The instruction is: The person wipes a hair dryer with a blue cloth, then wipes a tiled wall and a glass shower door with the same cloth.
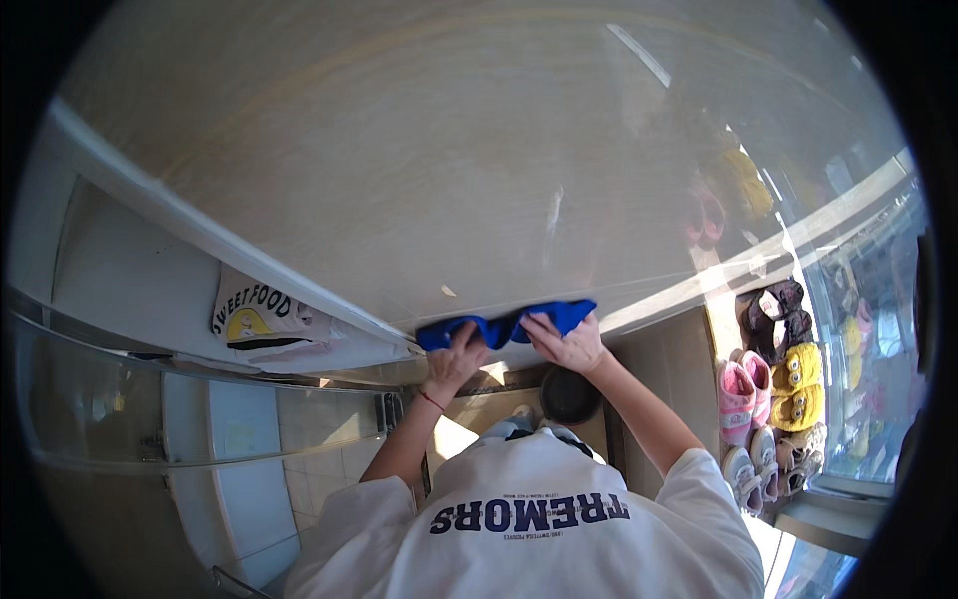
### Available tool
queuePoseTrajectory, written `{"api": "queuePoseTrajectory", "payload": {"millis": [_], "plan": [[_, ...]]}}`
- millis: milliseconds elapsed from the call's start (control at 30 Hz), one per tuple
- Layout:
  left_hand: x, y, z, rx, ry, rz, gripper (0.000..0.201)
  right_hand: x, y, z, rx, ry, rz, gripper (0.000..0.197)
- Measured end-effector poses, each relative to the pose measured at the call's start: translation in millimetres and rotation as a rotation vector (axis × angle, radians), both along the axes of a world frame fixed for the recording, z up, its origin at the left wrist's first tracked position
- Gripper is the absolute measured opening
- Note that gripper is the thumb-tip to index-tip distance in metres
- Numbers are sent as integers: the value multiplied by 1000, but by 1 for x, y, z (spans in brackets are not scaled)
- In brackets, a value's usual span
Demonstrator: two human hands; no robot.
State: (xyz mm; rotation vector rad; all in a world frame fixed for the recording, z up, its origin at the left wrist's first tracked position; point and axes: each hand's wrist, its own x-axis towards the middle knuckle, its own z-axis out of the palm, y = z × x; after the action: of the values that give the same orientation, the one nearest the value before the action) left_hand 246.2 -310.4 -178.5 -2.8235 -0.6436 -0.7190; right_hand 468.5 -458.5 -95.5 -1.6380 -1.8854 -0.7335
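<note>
2 hands (460,361) | 1 blue cloth (500,329) (touched by both) | 1 basin (570,396)

open surface (399,170) past cloth (501,328), shoes (797,368) at right

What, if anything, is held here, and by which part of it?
A blue cloth: the left hand is on its left part, the right hand on its right part. Whether they grip or only press it cannot be told.

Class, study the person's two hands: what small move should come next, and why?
Probably ease the left hand and right hand slightly apart: both hold the blue cloth, which looks creased and bunched between them.
</note>
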Motion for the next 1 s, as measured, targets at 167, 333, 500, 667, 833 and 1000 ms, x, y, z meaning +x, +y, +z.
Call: {"api": "queuePoseTrajectory", "payload": {"millis": [167,333,500,667,833,1000], "plan": [[38,19,126,481,-466,-22,32,19,20,105,461,-68,-222,44],[41,23,131,513,-532,-46,29,40,15,110,430,-169,-289,41],[48,19,139,555,-534,-39,24,50,6,90,456,-138,-337,40],[50,17,140,549,-550,-70,23,55,4,90,473,-169,-320,38],[51,17,139,545,-549,-66,22,54,4,94,508,-165,-313,37],[51,17,138,560,-534,-77,22,56,3,91,495,-191,-318,37]]}}
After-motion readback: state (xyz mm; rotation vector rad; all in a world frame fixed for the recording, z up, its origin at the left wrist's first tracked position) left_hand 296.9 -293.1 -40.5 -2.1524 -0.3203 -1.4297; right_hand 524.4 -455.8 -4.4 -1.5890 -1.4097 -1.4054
